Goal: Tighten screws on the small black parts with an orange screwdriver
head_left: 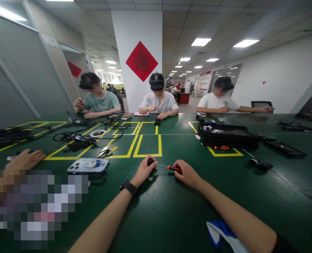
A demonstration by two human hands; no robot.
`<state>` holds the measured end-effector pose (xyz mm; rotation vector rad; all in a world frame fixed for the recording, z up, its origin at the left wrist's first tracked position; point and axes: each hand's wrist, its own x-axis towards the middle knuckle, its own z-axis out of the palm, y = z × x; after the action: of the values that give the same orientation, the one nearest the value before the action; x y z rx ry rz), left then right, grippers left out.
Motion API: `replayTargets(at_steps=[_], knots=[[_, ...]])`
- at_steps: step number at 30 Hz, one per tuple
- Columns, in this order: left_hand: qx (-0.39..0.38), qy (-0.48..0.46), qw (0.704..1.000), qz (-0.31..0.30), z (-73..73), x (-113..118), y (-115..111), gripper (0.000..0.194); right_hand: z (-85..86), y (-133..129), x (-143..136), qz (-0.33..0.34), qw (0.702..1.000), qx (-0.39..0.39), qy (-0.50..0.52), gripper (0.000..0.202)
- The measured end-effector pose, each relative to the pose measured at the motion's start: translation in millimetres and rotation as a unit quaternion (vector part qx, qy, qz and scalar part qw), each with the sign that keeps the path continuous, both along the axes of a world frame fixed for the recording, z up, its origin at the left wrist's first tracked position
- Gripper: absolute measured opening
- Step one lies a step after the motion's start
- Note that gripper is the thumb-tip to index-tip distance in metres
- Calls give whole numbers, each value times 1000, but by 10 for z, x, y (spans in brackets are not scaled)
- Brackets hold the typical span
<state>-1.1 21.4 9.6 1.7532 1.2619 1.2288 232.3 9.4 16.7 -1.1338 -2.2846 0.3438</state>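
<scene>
My left hand [144, 169], with a dark watch on its wrist, is closed on a small black object [151, 161] above the green table [150, 214]. Facing it, my right hand [186, 173] grips the orange and black handle of a screwdriver [173, 169]. The thin metal shaft points left and reaches my left hand at the black object. Whether the tip touches that object cannot be made out. Both hands are near the middle of the table, just in front of a rectangle of yellow tape [147, 155].
A phone [88, 165] and cables lie left of my hands, near another person's hand [26, 160]. Right are a black tray [228, 135], orange-handled tool [221, 147] and dark device [286, 149]. Blue-white item [225, 233] lies by my right forearm. Three people sit opposite.
</scene>
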Motion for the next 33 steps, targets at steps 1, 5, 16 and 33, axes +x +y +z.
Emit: replayTargets(at_steps=[1, 5, 16, 33], knots=[[1, 4, 1000, 1, 2, 0, 0, 20, -5, -3, -1, -3, 1000, 0, 3, 18], [6, 20, 1000, 4, 13, 4, 3, 21, -9, -4, -5, -11, 1000, 2, 17, 19], [-2, 26, 1000, 5, 15, 6, -1, 23, -34, 89, 32, -12, 1000, 3, 14, 11], [1, 10, 1000, 15, 13, 9, 4, 21, -50, 109, 29, -11, 1000, -6, 21, 15]])
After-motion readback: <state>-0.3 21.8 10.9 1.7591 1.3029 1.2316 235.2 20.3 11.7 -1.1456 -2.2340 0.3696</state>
